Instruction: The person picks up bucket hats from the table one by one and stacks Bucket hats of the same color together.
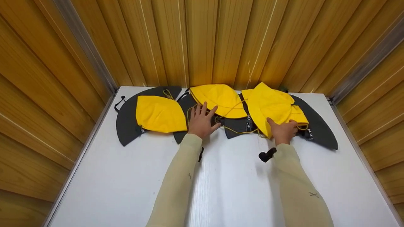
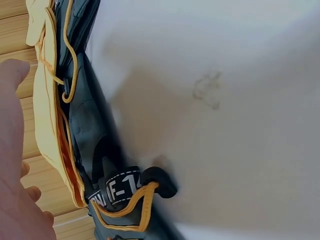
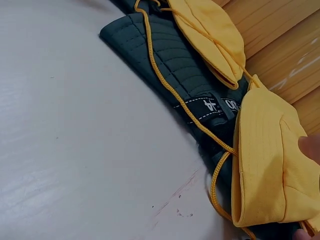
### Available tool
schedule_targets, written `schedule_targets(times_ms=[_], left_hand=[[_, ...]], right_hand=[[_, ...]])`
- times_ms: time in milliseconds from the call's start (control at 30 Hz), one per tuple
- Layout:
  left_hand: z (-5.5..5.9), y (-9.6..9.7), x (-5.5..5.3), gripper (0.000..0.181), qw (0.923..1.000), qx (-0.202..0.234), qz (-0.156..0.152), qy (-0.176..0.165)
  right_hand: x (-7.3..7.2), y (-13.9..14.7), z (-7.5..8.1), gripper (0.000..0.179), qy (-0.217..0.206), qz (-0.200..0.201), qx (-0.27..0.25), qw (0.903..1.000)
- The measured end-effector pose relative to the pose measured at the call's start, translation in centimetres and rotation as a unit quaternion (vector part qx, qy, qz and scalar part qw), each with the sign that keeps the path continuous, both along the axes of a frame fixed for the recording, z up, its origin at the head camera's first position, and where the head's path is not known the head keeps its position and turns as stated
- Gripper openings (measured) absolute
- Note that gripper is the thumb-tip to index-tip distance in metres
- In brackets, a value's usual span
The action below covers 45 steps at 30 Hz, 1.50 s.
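Observation:
My left hand (image 1: 202, 123) has its fingers spread, fingertips right at the lower edge of the middle yellow sun hat (image 1: 221, 97). Under that hat lies a dark grey hat (image 1: 235, 129) with a lettered black band. To the right, my right hand (image 1: 283, 130) holds the front of another yellow hat (image 1: 268, 102), thumb on the near left and fingers curled at the right. In the right wrist view, the thumb (image 3: 310, 147) presses that yellow fabric. Yellow cords (image 3: 170, 87) with a black toggle (image 2: 159, 181) trail along the hats' near edges.
A third yellow hat (image 1: 159, 115) rests on a dark brim (image 1: 126, 123) at the left. Another dark brim (image 1: 318, 126) spreads out at the right. All lie along the back of a white table (image 1: 233, 189), with wood-patterned walls (image 1: 202, 41) behind and at both sides.

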<state>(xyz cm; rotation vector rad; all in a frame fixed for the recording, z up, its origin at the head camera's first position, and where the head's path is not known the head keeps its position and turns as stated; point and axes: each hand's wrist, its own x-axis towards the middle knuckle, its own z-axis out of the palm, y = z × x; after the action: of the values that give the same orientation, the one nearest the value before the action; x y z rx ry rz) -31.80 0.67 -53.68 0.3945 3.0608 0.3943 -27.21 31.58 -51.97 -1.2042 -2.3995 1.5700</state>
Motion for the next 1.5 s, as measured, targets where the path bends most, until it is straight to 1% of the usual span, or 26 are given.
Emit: schedule_targets(times_ms=[100, 167, 233, 333, 467, 500, 633, 733, 867, 967, 1033, 1067, 1133, 1167, 1200, 1233, 1300, 1333, 1367, 1400, 1500], left_hand=[[-0.4, -0.1, 0.1, 0.08, 1.0, 0.0, 0.003, 0.004], [-0.5, -0.1, 0.1, 0.081, 1.0, -0.003, 0.004, 0.007], [-0.5, 0.0, 0.3, 0.081, 0.9999, -0.003, 0.006, 0.008], [-0.4, 0.3, 0.4, 0.082, 0.9999, -0.001, 0.007, 0.012], [-0.2, 0.8, 0.7, 0.082, 0.9998, 0.009, 0.011, 0.015], [-0.2, 1.0, 0.8, 0.082, 0.9997, 0.015, 0.01, 0.013], [-0.1, 1.7, 1.0, 0.082, 0.998, 0.063, 0.006, -0.002], [-0.2, 2.1, 1.2, 0.082, 0.9954, 0.094, 0.007, -0.017], [-0.3, 2.6, 1.7, 0.082, 0.9941, 0.103, -0.002, -0.033], [-0.1, 3.0, 2.0, 0.082, 0.9914, 0.123, -0.005, -0.045], [0.1, 3.3, 2.1, 0.082, 0.9866, 0.153, -0.005, -0.057], [0.3, 3.4, 2.1, 0.082, 0.9821, 0.176, -0.004, -0.067], [0.7, 3.6, 2.2, 0.083, 0.9686, 0.23, -0.001, -0.094], [1.0, 3.7, 2.2, 0.083, 0.9592, 0.26, 0.004, -0.111], [1.2, 3.8, 2.2, 0.083, 0.9474, 0.294, 0.008, -0.127], [1.5, 3.9, 2.1, 0.083, 0.9336, 0.328, 0.015, -0.144], [2.1, 4.0, 2.0, 0.084, 0.8992, 0.4, 0.03, -0.174], [2.4, 4.0, 1.9, 0.084, 0.88, 0.435, 0.037, -0.186], [2.7, 4.0, 1.8, 0.083, 0.8611, 0.469, 0.041, -0.191], [3.0, 3.9, 1.7, 0.081, 0.8422, 0.502, 0.04, -0.193], [3.9, 3.7, 1.5, 0.08, 0.7791, 0.598, 0.018, -0.187]], right_hand=[[0.3, 0.0, 0.1, 0.117, -0.004, -0.004, -0.051, 0.9987], [0.4, -0.1, 0.0, 0.118, -0.004, -0.001, -0.071, 0.9975], [0.5, -0.1, -0.1, 0.116, -0.001, 0.003, -0.08, 0.9968], [0.4, -0.1, -0.2, 0.106, 0.001, 0.004, -0.082, 0.9966], [0.0, -0.2, -0.2, 0.086, 0.011, 0.011, -0.096, 0.9953], [-0.1, -0.2, -0.2, 0.081, 0.019, 0.014, -0.098, 0.9949], [-0.3, -0.7, 0.4, 0.058, 0.089, 0.018, -0.143, 0.9855], [-0.5, -1.2, 1.3, 0.051, 0.137, 0.028, -0.163, 0.9767], [-0.6, -1.6, 2.8, 0.048, 0.168, 0.066, -0.119, 0.9762], [-0.3, -1.6, 4.1, 0.047, 0.183, 0.103, -0.084, 0.9742], [0.1, -1.6, 5.1, 0.048, 0.191, 0.124, -0.065, 0.9717], [0.3, -1.7, 5.6, 0.049, 0.197, 0.132, -0.06, 0.9697], [0.9, -1.8, 6.6, 0.051, 0.214, 0.148, -0.06, 0.9636], [1.2, -1.9, 7.1, 0.051, 0.225, 0.156, -0.067, 0.9596], [1.6, -2.0, 7.6, 0.051, 0.236, 0.163, -0.078, 0.9547], [1.9, -2.2, 8.0, 0.052, 0.248, 0.172, -0.091, 0.9492], [2.8, -2.6, 8.9, 0.052, 0.266, 0.189, -0.114, 0.9381], [3.2, -2.8, 9.3, 0.052, 0.274, 0.198, -0.126, 0.9328], [3.6, -2.9, 9.7, 0.052, 0.282, 0.207, -0.138, 0.9265], [3.9, -3.1, 10.0, 0.052, 0.293, 0.217, -0.147, 0.9194], [4.9, -3.5, 11.0, 0.051, 0.32, 0.249, -0.173, 0.8973]])
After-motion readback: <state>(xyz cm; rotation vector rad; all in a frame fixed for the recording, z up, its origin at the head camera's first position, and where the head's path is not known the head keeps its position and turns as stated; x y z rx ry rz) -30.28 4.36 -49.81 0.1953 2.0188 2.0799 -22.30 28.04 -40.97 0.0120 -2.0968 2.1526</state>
